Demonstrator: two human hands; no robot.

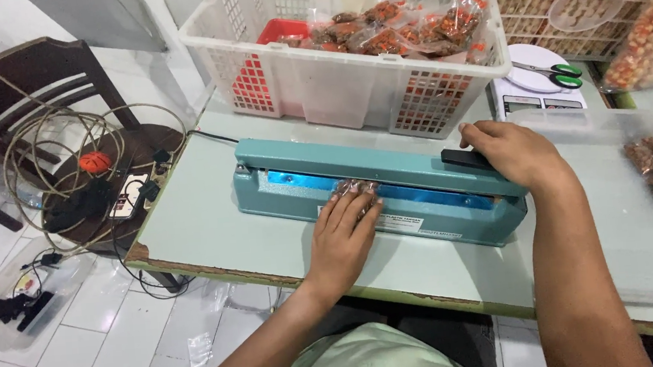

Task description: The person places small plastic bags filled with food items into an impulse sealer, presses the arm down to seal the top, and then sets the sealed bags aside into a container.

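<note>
1. One long teal sealer lies sideways across the surface, left to right.
2. Right hand rests closed on the sealer's black handle, at the right end.
3. Left hand lies flat, nearer the middle, fingers on a small clear bag poking into the sealer.

A small snack-packing workshop: a teal heat sealer, a digital scale, and baskets of bagged snacks.
</note>
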